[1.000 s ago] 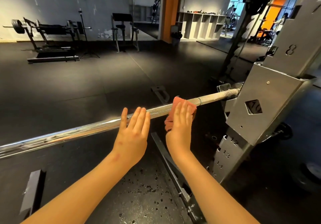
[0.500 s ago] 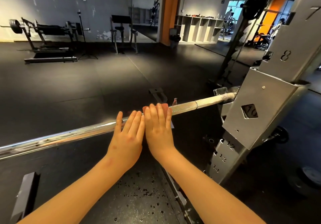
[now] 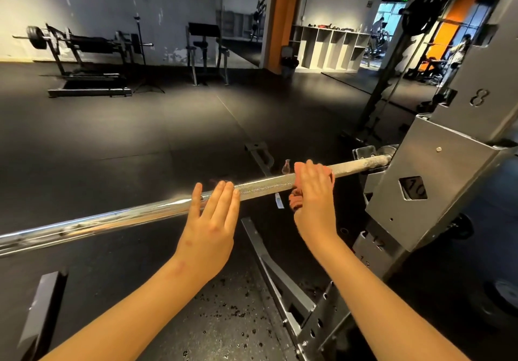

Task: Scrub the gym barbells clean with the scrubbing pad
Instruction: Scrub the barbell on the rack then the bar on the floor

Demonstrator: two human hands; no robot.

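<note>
A long chrome barbell (image 3: 263, 185) runs from the lower left up to the grey rack on the right, where its end rests. My left hand (image 3: 211, 220) lies flat on the bar with straight fingers, at the start of the knurled part. To its right, my right hand (image 3: 314, 195) holds a reddish scrubbing pad (image 3: 296, 202) against the bar, fingers bent over the top. The pad hangs below the bar under my palm, mostly hidden. The bar looks dull and whitish near the rack.
The grey rack upright (image 3: 437, 181) with numbered holes stands close on the right. Its base rail (image 3: 277, 271) crosses the black rubber floor below my arms. A bench press (image 3: 81, 49) and white cubby shelves (image 3: 328, 49) stand far back.
My right hand slid the pad left along the bar until it met my left hand, then back right toward the rack. My left hand stayed flat on the bar.
</note>
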